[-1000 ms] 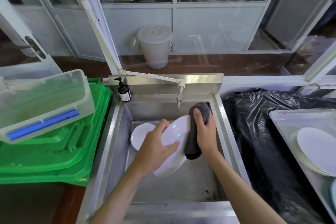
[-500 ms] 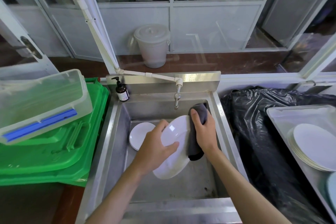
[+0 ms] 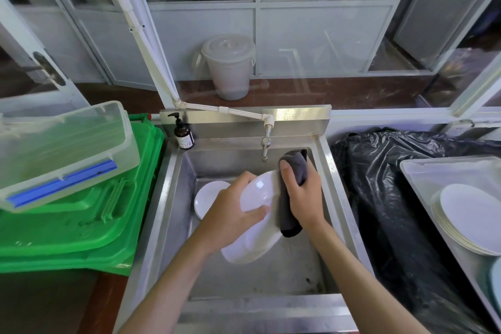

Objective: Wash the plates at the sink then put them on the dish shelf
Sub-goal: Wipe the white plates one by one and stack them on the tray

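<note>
While held tilted over the sink [image 3: 173,214], gripped at its near-left rim by the left hand [image 3: 230,214], thumb laid across the face: the plate [image 3: 257,225] being washed. Little changed from a second ago; same grip, same tilt, only the cloth [image 3: 291,198] slid a touch along the plate's right edge. Probably mid-scrub then, with rinsing and the trip to the dish shelf not yet begun. No water seen running from the tap [image 3: 265,144].

Both forearms reaching in from the near edge, converging over the basin. Left wrist bent inward, fingers wrapped behind the plate. Right hand [image 3: 303,195] clamped round the dark grey cloth, thumb up on top, the cloth draped down against the plate's rim, its tail hanging below the hand.

Just beyond the left hand, flat on the basin floor: a second plate [image 3: 208,198], partly hidden, presumably waiting its turn. Far right of the right hand, past a black bag [image 3: 379,198]: a stack of plates [image 3: 471,219] in a tray; washed or not, impossible to say. Beyond the left hand, on the back ledge: a soap bottle [image 3: 184,135]. Dish shelf not identifiable.
</note>
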`<state>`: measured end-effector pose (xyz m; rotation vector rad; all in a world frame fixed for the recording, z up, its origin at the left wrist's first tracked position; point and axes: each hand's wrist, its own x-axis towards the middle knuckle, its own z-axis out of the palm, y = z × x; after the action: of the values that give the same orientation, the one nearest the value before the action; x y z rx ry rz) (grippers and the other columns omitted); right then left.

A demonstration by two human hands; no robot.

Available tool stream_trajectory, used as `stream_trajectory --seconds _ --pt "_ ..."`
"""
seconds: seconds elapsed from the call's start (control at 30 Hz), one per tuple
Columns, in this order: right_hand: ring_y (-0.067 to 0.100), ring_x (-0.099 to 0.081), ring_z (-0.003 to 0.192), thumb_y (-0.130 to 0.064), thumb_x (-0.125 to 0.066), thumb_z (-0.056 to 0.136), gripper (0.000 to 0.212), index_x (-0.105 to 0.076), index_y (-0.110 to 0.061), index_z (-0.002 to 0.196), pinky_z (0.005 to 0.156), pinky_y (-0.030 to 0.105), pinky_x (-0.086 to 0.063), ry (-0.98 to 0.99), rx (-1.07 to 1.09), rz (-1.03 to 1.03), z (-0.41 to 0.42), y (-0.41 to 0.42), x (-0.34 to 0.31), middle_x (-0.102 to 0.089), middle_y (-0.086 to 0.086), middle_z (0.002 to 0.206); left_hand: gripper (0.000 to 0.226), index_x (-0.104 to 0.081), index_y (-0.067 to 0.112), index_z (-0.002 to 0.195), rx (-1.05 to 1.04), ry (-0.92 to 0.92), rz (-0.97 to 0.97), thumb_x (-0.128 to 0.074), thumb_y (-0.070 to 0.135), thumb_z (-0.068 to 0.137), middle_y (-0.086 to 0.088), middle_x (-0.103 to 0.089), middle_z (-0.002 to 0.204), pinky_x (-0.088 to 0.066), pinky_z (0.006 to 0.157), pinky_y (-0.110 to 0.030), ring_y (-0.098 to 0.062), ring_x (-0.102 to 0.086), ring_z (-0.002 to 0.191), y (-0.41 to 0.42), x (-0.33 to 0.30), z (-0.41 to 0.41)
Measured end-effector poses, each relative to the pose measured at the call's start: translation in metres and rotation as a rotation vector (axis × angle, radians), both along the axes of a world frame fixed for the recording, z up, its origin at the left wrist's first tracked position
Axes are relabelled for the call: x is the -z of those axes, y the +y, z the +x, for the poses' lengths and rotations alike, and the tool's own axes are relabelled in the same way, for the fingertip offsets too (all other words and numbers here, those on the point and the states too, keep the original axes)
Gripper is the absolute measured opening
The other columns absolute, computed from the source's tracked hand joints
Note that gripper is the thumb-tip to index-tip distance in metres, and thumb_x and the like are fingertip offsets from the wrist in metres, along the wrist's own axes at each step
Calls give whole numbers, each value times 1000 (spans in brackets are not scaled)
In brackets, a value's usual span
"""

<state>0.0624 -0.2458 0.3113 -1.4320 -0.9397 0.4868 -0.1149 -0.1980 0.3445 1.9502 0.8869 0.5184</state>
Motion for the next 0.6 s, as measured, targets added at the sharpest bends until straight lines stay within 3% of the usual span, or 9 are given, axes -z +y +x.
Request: stream_trajectory --seconds 0.07,0.13,0.23,0.33,0.43,0.6 --pt "27 -65 78 -37 -66 97 26 -64 -11 97 72 38 -53 -155 -150 10 -3 0 -3 -67 5 82 33 -58 33 113 46 41 -30 -77 39 86 9 -71 97 -51 84 -37 -15 -65 91 -1 4 2" --pt "28 -64 77 -40 -66 97 30 -63 -10 97 71 43 -53 -205 -220 -39 -5 2 -1 -67 5 82 30 -59 34 112 37 33 -67 -76 33 87 14 -71 97 -54 82 -38 -12 -66 88 -4 11 2" --pt "22 -66 87 -31 -65 101 13 -67 -18 100 81 34 -52 -23 -157 -104 -5 4 8 -70 1 90 25 -58 25 99 -32 10 -66 -79 19 87 15 -63 86 -46 70 -24 -8 -56 76 -5 16 -2" --pt "13 -61 90 -37 -63 102 19 -61 -20 94 83 30 -46 129 7 -266 1 4 23 -62 3 97 30 -64 23 103 -99 -101 -159 -84 22 81 5 -69 96 -51 81 -33 -18 -65 91 1 17 -11" --pt "16 -57 92 -38 -60 99 29 -55 -10 95 81 32 -44 245 101 -379 3 -1 31 -54 4 99 32 -67 21 102 -175 -216 -259 -85 25 76 0 -73 95 -50 78 -34 -18 -67 89 3 14 -15" --pt "17 -50 82 -26 -58 98 35 -53 7 106 70 35 -43 307 162 -382 -1 -8 36 -52 14 90 28 -69 17 95 -289 -293 -355 -81 37 79 2 -70 87 -44 76 -31 -11 -61 80 5 13 -10"
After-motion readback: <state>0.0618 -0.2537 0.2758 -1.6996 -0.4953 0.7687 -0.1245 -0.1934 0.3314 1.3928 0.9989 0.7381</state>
